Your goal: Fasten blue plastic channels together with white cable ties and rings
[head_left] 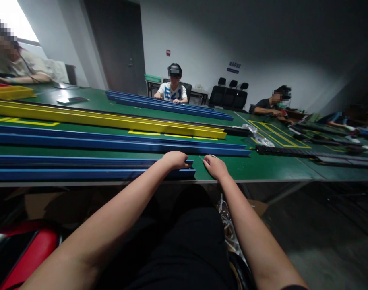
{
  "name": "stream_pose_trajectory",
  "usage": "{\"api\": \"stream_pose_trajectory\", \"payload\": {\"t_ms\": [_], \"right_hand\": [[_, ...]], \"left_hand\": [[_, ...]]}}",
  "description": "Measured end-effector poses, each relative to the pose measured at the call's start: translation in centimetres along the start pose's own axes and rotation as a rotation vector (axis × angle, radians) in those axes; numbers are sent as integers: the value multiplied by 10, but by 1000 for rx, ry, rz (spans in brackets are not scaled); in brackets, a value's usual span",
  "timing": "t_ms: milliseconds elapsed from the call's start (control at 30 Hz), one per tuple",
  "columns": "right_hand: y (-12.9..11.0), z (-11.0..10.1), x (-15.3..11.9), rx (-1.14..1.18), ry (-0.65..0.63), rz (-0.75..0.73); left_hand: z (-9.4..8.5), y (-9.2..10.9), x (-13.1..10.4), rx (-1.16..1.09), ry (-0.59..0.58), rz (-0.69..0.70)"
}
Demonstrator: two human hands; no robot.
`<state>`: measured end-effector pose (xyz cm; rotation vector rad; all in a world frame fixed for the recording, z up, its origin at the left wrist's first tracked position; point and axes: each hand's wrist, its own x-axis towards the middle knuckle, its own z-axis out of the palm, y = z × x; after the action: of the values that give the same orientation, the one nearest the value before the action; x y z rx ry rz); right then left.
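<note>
1. A person's two bare forearms reach forward over a long green table (247, 173); its near edge crosses the view just beyond the lap.
2. The left hand (175, 160) is at the right-hand end of the near blue rail (81, 174), a long open channel lying along the table's near edge; its fingers curl down into the channel end, though whether they grip anything is hidden.
3. The right hand (216, 166) is just beside that end, apart from it, over the table; thumb and fingers are pinched nearly closed on a thin pale piece (201, 159), too small to identify.
4. Beyond, roughly parallel, lie a second blue rail (111, 144), then a yellow rail (111, 125); farther off is a group of blue rails (172, 106).
5. To the right lie dark strips (286, 152); clear plastic wrap (264, 140) is near the yellow rail's right end.
6. Across the table sits a co-worker in a white shirt (173, 92); others sit at left and right.
</note>
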<state>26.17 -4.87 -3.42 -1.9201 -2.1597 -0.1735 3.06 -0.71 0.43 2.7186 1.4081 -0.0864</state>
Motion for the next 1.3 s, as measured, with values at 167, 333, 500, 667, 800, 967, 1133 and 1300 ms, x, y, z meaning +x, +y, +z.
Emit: {"api": "stream_pose_trajectory", "payload": {"t_ms": [167,333,500,667,800,967,1133,1300], "right_hand": [[-1,-1,-1,-8,22,-5],[-1,-1,0,-6,17,-4],[-1,-1,-1,-10,11,11],[0,0,-1,4,28,14],[2,3,1,41,43,33],[6,7,2,84,59,43],[6,7,2,100,65,57],[3,3,2,80,39,77]], "left_hand": [[-5,-16,-8,-14,-36,17],[-2,-36,-22,-44,-31,-34],[3,-35,-27,-19,32,-33],[1,-32,-27,-42,31,-39],[-1,-31,-30,-55,26,-55],[-2,-30,-31,-59,27,-72],[-1,-31,-31,-64,24,-66],[-2,-31,-31,-69,20,-78]]}}
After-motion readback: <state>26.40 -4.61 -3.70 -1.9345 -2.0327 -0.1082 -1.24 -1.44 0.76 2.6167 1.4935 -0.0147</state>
